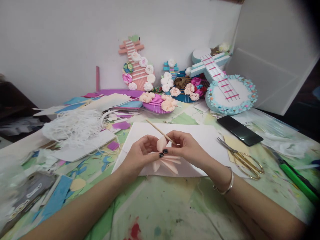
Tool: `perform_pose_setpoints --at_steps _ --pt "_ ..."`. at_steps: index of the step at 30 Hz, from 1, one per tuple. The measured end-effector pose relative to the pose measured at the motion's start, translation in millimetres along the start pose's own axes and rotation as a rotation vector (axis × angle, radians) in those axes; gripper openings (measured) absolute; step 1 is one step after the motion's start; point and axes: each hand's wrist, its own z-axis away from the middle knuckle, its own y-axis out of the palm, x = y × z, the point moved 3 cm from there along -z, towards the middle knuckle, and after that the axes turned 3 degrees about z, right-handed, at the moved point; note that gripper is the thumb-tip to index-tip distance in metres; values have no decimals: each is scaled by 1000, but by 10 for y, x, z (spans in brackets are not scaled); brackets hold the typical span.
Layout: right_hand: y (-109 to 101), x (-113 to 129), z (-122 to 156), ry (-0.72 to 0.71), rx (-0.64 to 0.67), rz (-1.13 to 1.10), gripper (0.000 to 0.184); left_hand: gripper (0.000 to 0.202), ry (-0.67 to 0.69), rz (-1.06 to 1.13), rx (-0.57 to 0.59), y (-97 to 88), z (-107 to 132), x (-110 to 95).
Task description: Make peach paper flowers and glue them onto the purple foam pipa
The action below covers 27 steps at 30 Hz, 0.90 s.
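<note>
The left hand (141,153) and right hand (187,146) meet with thumb tips together, pinching a pale peach petal (161,143); the right also holds a thin wooden stick (158,130) pointing to 10 o'clock. More peach strips (170,163) show at 6 o'clock, against a white sheet (200,133) on the worktop (160,203). From the hands, gold-handled scissors (235,152) lie at 3 o'clock, white string (72,125) between 9 and 10.

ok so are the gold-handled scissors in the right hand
No, the gold-handled scissors lie apart to the right of the right hand, which holds a thin wooden stick.
</note>
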Motion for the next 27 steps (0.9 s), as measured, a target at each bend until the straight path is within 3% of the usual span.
perform_pose_setpoints --at_steps 5,11,17,22,27 --pt "-7 -51 -13 -9 -154 59 15 33 -7 -51 -74 22 24 -68" --pt "-3 -92 -18 -37 -220 56 16 36 18 -99 -69 54 32 -91" --pt "-18 -80 -6 -35 -253 101 17 39 37 -100 -80 54 23 -88" --pt "-7 -31 17 -62 -290 179 20 30 76 -123 -119 40 32 -86" --pt "17 -54 15 -64 -243 136 16 28 18 -101 -63 54 43 -89"
